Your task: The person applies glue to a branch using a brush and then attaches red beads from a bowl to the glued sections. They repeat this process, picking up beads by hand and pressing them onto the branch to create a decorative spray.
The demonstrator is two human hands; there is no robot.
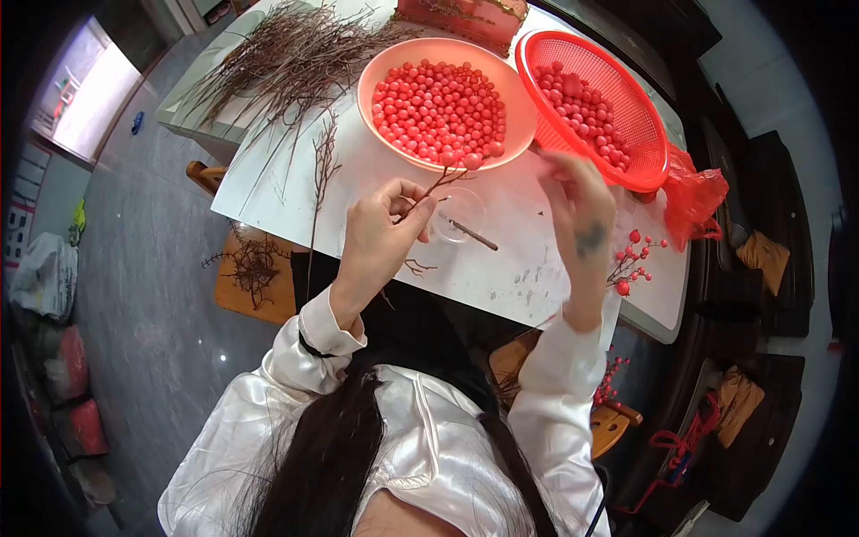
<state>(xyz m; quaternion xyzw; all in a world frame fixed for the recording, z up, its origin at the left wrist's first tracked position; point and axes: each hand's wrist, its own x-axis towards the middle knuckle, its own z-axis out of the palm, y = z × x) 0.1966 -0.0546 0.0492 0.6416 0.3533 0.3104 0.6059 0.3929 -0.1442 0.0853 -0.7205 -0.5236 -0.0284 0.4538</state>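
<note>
A thin brown twig [431, 190] with two red berries at its tips is pinched in my left hand [380, 224], just in front of a pale bowl [523, 116] full of red berries [438, 107]. My right hand [577, 201] is raised at the near edge of a red mesh basket [640, 112] that also holds berries. Its fingers are bent and partly blurred, and whether they hold anything cannot be made out. Between my hands a short brown stick [474, 234] lies by a small clear round dish [461, 210] on the white table [519, 277].
Bare twigs [295, 54] are heaped at the table's back left. A red plastic bag [693, 197] hangs beside the basket, and a finished berry sprig [633, 259] is at the right edge. More twigs [255, 268] lie on a wooden stool [237, 291] at left.
</note>
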